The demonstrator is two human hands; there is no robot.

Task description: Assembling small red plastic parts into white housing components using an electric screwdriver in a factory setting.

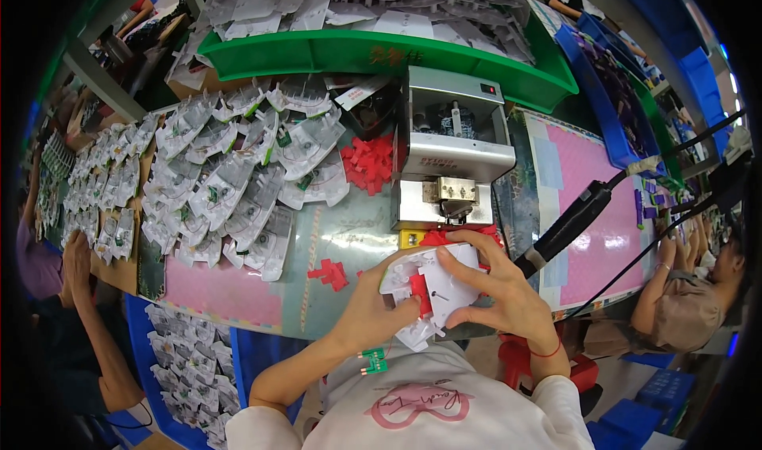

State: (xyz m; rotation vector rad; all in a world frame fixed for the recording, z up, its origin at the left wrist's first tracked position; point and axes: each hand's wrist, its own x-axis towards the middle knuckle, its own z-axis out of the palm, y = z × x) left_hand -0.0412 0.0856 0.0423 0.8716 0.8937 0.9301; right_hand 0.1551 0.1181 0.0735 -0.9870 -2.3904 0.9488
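Both hands grip a white plastic housing (456,285) in front of my body, just below the silver machine. My left hand (379,303) wraps its left side, the thumb pressed against a red piece (421,293) set in the housing. My right hand (508,291) clasps the right side, with fingers over the top edge and the thumb underneath. Below the housing, against my shirt, a small green circuit board (373,360) hangs near a thin wire. The silver bench machine (454,152) has a clear window and a metal fixture (456,192) low on its front.
White housings (230,184) are heaped at left; red pieces (369,164) lie beside the machine. A green bin (317,55) of white parts stands behind. A black cabled tool (567,224) slants in at right. Another blue bin (234,363) is below left. Other people sit on both sides.
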